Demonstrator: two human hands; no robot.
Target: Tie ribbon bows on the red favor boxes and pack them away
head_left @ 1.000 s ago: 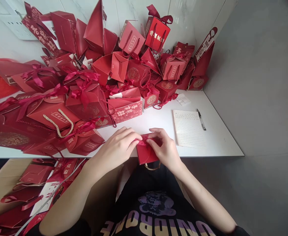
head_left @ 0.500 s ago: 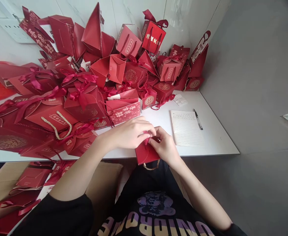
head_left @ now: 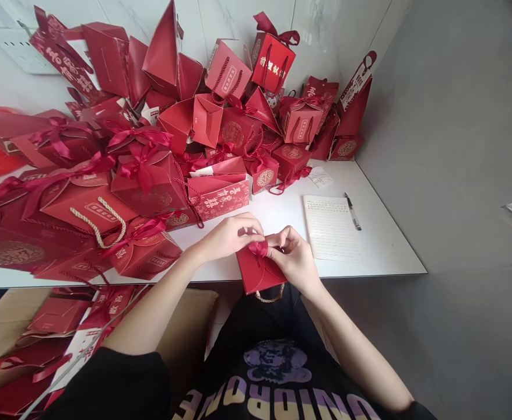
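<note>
A small red gift box (head_left: 256, 274) with a beige twisted cord handle (head_left: 270, 298) sits at the table's front edge, close to my body. On its top is a dark red ribbon (head_left: 259, 249), gathered into a loop or bow. My left hand (head_left: 234, 233) is over the box's far left side, its thumb and fingertips pinched on the ribbon. From the right, my right hand (head_left: 295, 256) pinches the ribbon between thumb and bent fingers, its heel near the box's right side. The ribbon ends between the fingers are mostly hidden.
Many red gift boxes (head_left: 151, 181) with ribbons and cords are piled along the left and back of the white table (head_left: 387, 251). To the right lie a lined notepad (head_left: 332, 227) and a pen (head_left: 352, 211). A cardboard box (head_left: 181, 326) with more red boxes stands below.
My left hand has shifted left and slightly down, showing more of the box top and the ribbon loop. My right hand stays close to the same spot.
</note>
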